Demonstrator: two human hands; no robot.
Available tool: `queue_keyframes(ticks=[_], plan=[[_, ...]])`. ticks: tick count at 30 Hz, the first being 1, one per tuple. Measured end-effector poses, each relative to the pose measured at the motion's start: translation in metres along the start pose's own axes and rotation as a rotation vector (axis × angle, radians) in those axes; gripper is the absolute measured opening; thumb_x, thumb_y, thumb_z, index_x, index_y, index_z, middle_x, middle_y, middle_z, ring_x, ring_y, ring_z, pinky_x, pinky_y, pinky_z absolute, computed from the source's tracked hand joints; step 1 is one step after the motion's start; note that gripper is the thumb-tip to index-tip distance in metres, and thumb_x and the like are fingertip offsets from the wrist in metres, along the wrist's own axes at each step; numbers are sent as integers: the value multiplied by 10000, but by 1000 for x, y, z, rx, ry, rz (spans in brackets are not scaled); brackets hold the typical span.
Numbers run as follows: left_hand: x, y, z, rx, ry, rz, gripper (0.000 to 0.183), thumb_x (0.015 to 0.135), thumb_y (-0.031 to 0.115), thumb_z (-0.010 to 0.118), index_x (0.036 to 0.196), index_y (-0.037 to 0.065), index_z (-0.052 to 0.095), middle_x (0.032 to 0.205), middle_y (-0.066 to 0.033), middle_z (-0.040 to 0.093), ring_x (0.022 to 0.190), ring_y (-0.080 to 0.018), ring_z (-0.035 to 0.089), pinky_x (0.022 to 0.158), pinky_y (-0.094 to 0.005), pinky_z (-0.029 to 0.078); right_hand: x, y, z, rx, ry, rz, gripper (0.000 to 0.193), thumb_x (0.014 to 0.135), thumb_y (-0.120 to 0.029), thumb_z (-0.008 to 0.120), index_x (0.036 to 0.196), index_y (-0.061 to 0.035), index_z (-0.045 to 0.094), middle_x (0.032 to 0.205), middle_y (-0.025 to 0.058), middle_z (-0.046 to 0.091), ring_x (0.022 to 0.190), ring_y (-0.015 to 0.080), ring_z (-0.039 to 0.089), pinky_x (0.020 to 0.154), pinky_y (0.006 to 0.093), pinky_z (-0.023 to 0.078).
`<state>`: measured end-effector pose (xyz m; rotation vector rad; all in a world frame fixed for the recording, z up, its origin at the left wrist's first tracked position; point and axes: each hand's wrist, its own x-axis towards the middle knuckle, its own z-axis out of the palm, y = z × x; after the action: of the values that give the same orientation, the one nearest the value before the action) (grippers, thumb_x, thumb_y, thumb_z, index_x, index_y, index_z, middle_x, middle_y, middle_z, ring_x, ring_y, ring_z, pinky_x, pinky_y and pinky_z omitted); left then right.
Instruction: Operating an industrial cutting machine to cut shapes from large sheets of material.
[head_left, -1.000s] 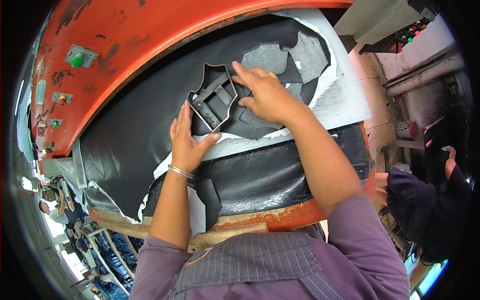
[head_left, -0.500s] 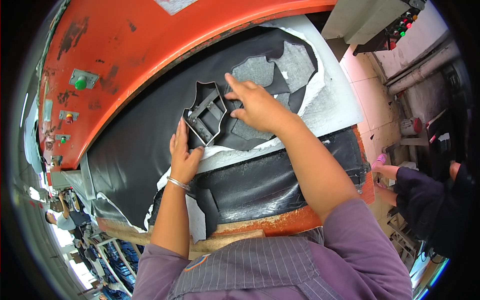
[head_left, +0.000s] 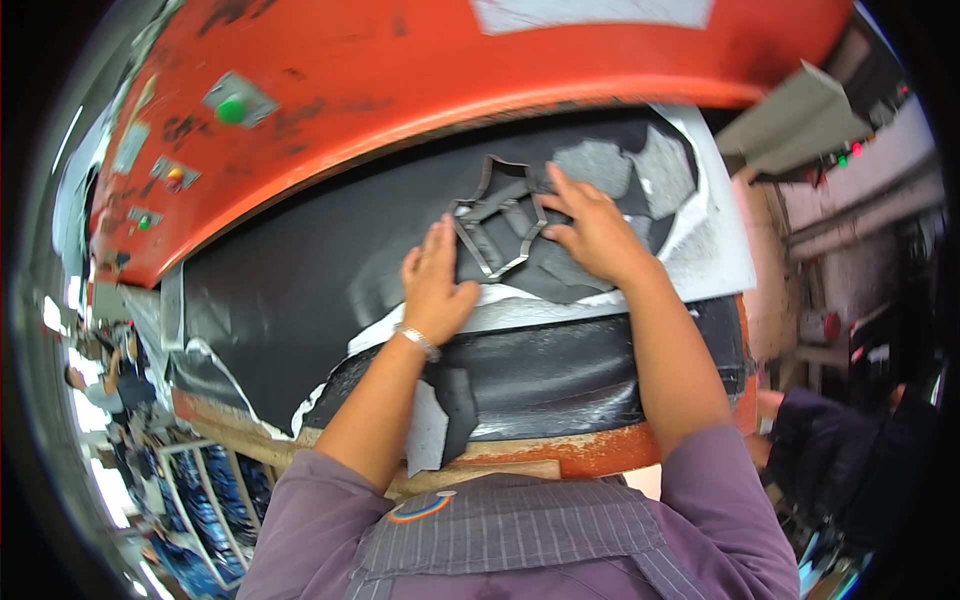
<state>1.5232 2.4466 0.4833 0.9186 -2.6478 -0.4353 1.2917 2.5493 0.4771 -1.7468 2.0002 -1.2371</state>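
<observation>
A metal cutting die point(head_left: 487, 272), an angular outline with crossbars inside, lies on a black leather-like sheet point(head_left: 300, 235). My left hand point(head_left: 440, 285) rests flat on the sheet, fingers stretched out along the die's left edge. On the other side, my right hand point(head_left: 600, 228) has its fingers spread, their tips at the die's right edge. Neither hand wraps round the die. Just right of it, grey fabric-like patches point(head_left: 592, 168) show in cut-out shapes in the sheet. A ragged white edge point(head_left: 372, 338) of material borders the sheet nearby.
A large orange-red machine beam point(head_left: 400, 50) with green and red buttons arches over the far side. A white board point(head_left: 728, 262) lies under the sheet. Grey and black scraps point(head_left: 428, 425) hang at the near edge. A person in dark clothes point(head_left: 830, 450) is at right.
My view has shifted, so the machine, sheet, die and hands appear lower and further right. My hands stay at the die's two sides; its place on the sheet looks much the same.
</observation>
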Motion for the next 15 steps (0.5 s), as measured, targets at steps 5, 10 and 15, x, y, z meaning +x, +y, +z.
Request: queue_keyframes(ticks=[5, 10, 15], plan=[[4, 5, 8, -28, -44, -19, 891, 730, 240, 586, 1472, 0, 154, 1493, -233, 262, 1425, -300, 191, 1117, -469, 147, -5, -4, -7, -16, -54, 72, 790, 775, -43, 683, 1453, -61, 279, 1254, 161, 580, 1208, 301, 495, 1035, 355, 360], [-26, -29, -23, -513, 3, 52, 789, 819, 208, 622, 1464, 14, 210, 1487, -226, 277, 1409, -321, 225, 1141, -375, 201, -30, -54, -16, -84, 218, 78, 753, 730, -115, 748, 1402, -88, 409, 1228, 172, 574, 1161, 278, 535, 981, 376, 402], [-74, -164, -120, -648, 617, -216, 565, 815, 59, 603, 1348, -24, 434, 1370, -191, 477, 1294, -266, 439, 1065, -344, 350, -32, -132, 33, 116, 231, 120, 577, 782, -152, 743, 1305, -59, 519, 1015, 141, 668, 975, 217, 632, 828, 346, 485]])
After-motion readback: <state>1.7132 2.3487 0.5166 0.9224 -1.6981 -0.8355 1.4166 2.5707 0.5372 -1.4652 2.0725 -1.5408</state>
